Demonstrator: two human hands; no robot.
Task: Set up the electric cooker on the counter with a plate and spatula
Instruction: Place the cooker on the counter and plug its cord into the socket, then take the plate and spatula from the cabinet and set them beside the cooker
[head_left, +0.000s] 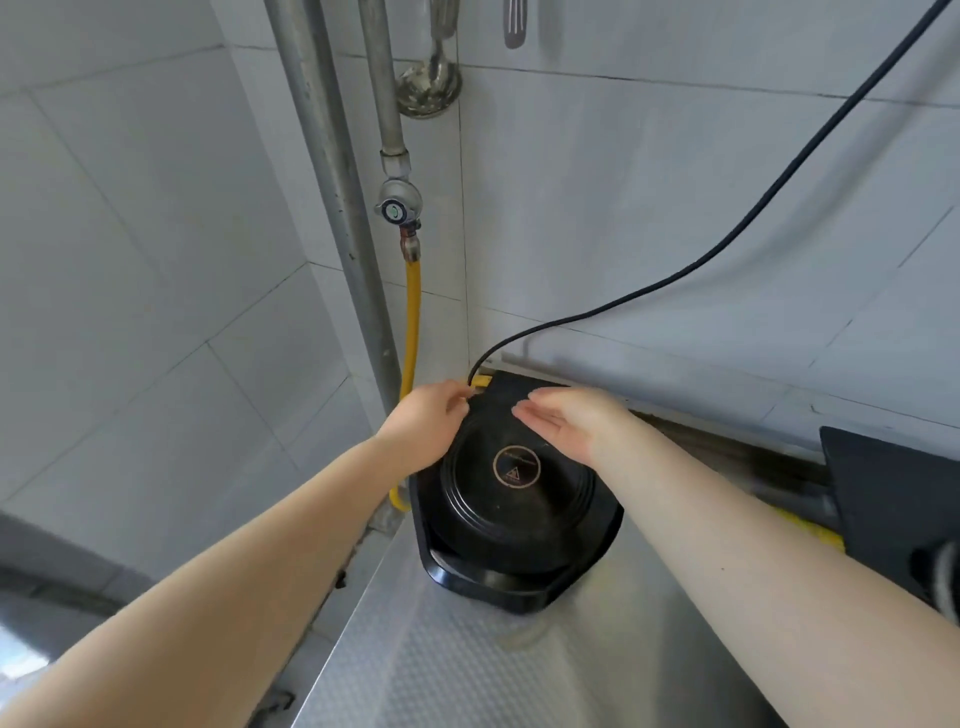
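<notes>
A black electric cooker (514, 514) with a round raised top and a circular label sits on the steel counter (467, 670) in the corner by the tiled wall. Its black power cord (727, 244) runs from the back left corner up the wall to the upper right. My left hand (431, 421) is at that back left corner, fingers pinched on the cord's lower end. Over the cooker's back right part hovers my right hand (566, 421), flat, fingers together, holding nothing. A metal slotted spatula (514, 23) hangs on the wall at the top. No plate is in view.
A yellow gas hose (412, 322) drops from a valve (397, 210) on a grey pipe left of the cooker. A steel ladle (428, 88) hangs beside the pipe. A black appliance (898, 499) stands at the right edge. The counter's left edge falls away near the wall.
</notes>
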